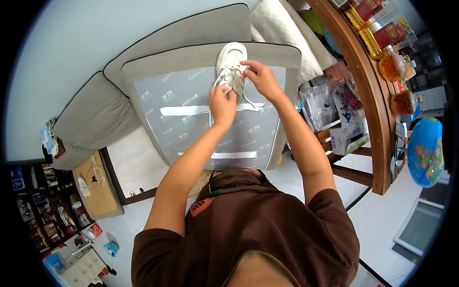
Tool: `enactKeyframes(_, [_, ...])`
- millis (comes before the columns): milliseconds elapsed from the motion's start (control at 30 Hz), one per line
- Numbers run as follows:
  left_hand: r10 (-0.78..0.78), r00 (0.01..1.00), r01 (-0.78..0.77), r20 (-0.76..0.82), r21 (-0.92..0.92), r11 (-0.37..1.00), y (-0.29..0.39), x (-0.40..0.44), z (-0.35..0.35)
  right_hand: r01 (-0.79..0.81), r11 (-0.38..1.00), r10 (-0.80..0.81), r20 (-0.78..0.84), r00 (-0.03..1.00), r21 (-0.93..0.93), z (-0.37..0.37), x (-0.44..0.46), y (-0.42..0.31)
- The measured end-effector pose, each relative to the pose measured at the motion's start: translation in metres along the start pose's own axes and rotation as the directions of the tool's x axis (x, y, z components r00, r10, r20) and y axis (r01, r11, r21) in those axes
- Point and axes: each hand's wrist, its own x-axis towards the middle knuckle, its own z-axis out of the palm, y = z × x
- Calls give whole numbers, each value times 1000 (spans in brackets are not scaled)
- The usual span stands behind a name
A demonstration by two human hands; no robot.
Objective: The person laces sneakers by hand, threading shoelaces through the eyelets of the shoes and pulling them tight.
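A white lace-up sneaker (pixel 231 59) lies toe away from me on the grey sofa seat, its sole on the seat. My left hand (pixel 223 105) is at the shoe's left heel side with fingers curled, slightly blurred. A white shoelace (pixel 210 117) runs into its fingers and hangs below them. From the right, my right hand (pixel 261 79) has thumb and index finger at the lacing near the shoe's tongue, closed on a lace there. Another lace end trails down over the seat on the right. My hands partly hide the heel.
Printed plastic film and white tape strips (pixel 184 110) cover the sofa seat (pixel 165 56). A pale cushion (pixel 275 36) lies behind. On the right, a wooden table (pixel 362 71) bears bottles and a globe (pixel 425 152), with bags and boxes below.
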Motion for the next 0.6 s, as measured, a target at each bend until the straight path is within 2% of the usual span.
enactKeyframes(33, [-145, 972, 175, 187, -155, 972, -1, -7, 0, -56, 991, 57, 2, 998, -122, 1, 5, -1])
enactKeyframes(67, [-250, 888, 367, 386, -268, 891, 2, -14, -1, -61, 985, 63, 6, 998, -159, 5, 8, -2])
enactKeyframes(100, [-339, 835, 514, 434, -392, 763, 10, -23, -1, -64, 978, 67, 11, 998, -197, 8, 13, -3])
enactKeyframes(167, [-441, 746, 666, 499, -547, 508, 9, -19, 2, -26, 951, 37, 27, 999, -307, 16, 23, -3])
enactKeyframes(200, [-473, 695, 713, 541, -604, 356, 7, -14, 6, 11, 926, 4, 39, 999, -379, 20, 28, -1])
enactKeyframes(233, [-437, 685, 713, 583, -660, 238, -7, -9, 12, 48, 893, -26, 54, 998, -448, 24, 31, 2])
enactKeyframes(333, [-556, 574, 642, 601, -752, -151, 1, 4, 15, 128, 774, -131, 42, 991, -620, 38, 40, 8])
enactKeyframes(367, [-551, 620, 574, 559, -802, -166, 1, 5, 16, 143, 745, -144, 51, 988, -652, 40, 41, 8])
enactKeyframes(467, [-545, 598, 584, 588, -785, -206, 1, 5, 13, 211, 637, -196, 109, 975, -742, 44, 46, 8])
enactKeyframes(567, [-623, 567, 745, 539, -658, 108, -5, 5, 7, 318, 495, -255, 215, 943, -809, 45, 49, 6])
enactKeyframes(600, [-614, 654, 690, 442, -682, 244, -5, 6, 8, 343, 450, -275, 237, 932, -824, 46, 50, 4])
